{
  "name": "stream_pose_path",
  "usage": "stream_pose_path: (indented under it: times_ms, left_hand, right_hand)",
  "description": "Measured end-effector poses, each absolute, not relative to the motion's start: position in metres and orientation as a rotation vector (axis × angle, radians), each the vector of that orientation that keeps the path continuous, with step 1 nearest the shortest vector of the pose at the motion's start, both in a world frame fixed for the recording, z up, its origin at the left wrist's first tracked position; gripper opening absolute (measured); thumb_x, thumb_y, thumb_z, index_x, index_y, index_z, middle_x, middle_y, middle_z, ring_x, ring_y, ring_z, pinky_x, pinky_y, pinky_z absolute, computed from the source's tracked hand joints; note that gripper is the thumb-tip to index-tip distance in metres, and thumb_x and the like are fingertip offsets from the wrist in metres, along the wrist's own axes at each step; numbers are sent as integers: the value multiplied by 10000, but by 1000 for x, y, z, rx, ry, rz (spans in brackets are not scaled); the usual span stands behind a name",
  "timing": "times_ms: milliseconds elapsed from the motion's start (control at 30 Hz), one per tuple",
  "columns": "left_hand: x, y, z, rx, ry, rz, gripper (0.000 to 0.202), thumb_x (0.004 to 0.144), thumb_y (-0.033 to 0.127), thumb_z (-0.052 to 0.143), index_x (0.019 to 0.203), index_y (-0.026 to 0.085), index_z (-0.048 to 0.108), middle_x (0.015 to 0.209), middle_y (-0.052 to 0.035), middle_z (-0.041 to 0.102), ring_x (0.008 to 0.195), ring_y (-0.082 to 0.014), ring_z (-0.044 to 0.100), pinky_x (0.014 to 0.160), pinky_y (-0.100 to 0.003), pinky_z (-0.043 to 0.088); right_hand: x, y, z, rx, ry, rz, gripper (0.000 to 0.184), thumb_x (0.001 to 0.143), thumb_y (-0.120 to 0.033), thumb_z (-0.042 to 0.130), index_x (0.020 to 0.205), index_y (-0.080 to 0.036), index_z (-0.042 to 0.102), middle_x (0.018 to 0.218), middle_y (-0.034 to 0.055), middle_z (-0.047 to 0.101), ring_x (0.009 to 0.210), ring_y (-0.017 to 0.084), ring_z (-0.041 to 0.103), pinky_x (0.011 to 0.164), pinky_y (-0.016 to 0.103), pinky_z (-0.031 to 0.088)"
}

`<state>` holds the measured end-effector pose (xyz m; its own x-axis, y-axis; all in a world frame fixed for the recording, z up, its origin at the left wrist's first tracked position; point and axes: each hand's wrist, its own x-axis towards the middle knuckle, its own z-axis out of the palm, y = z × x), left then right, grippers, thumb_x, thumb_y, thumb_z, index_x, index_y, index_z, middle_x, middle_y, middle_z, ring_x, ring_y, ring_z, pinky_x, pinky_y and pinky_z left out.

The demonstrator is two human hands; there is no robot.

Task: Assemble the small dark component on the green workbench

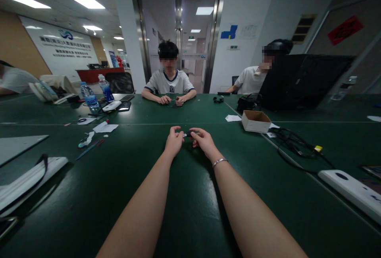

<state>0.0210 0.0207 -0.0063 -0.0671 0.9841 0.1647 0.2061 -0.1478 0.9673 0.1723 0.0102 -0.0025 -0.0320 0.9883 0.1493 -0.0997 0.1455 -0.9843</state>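
Both my arms reach out over a dark green table [190,194]. My left hand [174,141] and my right hand [202,139] meet near the middle of the table, fingers curled in a pinch around a small dark object [188,134] held between them. What the object is I cannot make out. A thin silver bracelet [219,162] circles my right wrist. Both hands hover just above or rest on the tabletop.
A person [168,81] sits opposite with hands together on the table; another [256,77] sits behind a black laptop [300,81]. A cardboard box [256,121], black cables [294,143], a white power strip [351,188], water bottles [89,97], paper scraps [104,128] and a pen [89,149] lie around.
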Motion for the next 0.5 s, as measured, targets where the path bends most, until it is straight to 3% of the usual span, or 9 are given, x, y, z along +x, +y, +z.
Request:
stream_pose_path:
  times_ms: [67, 167, 367, 500]
  left_hand:
    - [21, 21, -7, 1382, 1302, 1289, 375, 857, 272, 545, 1209, 197, 439, 703, 37, 578, 516, -97, 501, 508, -202, 367]
    - [21, 23, -9, 1397, 1307, 1258, 332, 901, 352, 480, 1190, 189, 469, 690, 22, 576, 505, -104, 491, 483, -206, 352]
    - [21, 24, -13, 1448, 1241, 1313, 404, 831, 275, 599, 1210, 195, 485, 895, -25, 616, 714, -113, 593, 574, -190, 423]
    - [22, 24, -12, 1429, 1223, 1268, 302, 904, 334, 498, 1153, 165, 528, 759, -11, 595, 577, -98, 541, 533, -196, 403]
  right_hand:
    - [172, 10, -2, -1011, -1236, 1172, 376, 736, -363, 777, 1035, -161, 673, 662, -8, 635, 464, 77, 533, 413, 174, 495]
    - [172, 10, -2, -1008, -1239, 1172, 347, 751, -340, 763, 1036, -164, 671, 668, -8, 634, 465, 76, 535, 414, 171, 493]
    - [173, 10, -3, -1015, -1233, 1162, 350, 741, -325, 763, 1035, -164, 663, 662, -17, 624, 460, 74, 531, 414, 172, 494]
    - [173, 11, -4, -1017, -1234, 1157, 354, 739, -335, 764, 1031, -163, 662, 662, -18, 620, 455, 73, 528, 409, 170, 488]
